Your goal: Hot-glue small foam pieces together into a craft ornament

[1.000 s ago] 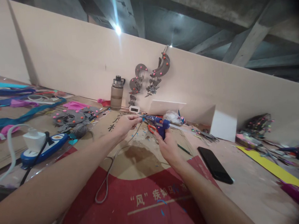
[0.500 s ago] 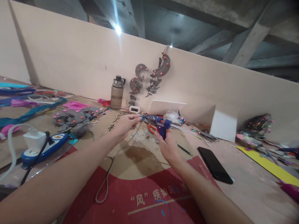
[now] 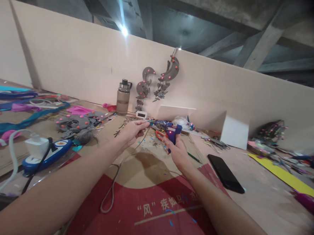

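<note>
Slightly raised since before, the glue gun [image 3: 173,131] sits clenched in the right hand [image 3: 178,152] above the table's [image 3: 258,203] far edge; the left hand [image 3: 132,130] pinches a small piece at its nozzle.

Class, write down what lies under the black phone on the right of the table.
The black phone lies flat on the bare pinkish table. Anything beneath it is covered.
</note>
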{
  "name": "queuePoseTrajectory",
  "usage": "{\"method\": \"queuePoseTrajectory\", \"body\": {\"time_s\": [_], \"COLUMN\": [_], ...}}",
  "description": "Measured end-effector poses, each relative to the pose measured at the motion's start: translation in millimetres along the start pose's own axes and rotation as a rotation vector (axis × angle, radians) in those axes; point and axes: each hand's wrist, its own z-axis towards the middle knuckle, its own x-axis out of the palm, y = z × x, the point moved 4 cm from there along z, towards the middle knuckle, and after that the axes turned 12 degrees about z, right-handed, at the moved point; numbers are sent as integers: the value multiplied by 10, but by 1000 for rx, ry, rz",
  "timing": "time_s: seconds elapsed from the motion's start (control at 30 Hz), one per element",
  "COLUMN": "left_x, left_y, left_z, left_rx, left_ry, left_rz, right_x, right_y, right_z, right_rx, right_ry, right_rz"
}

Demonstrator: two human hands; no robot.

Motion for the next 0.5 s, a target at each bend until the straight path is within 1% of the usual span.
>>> {"method": "queuePoseTrajectory", "body": {"time_s": [0.1,0.17,0.5], "left_x": [-3,-7,-11], "left_y": [10,12,9], "left_z": [10,17,15], "left_rx": [-11,-12,7], "left_ry": [-8,-16,-6], "left_rz": [1,2,5], "right_x": [25,38,33], "right_y": [27,38,54], "right_z": [-13,-17,-23], "right_rx": [63,70,82], "right_ry": [-2,6,3], "right_rz": [90,121,139]}}
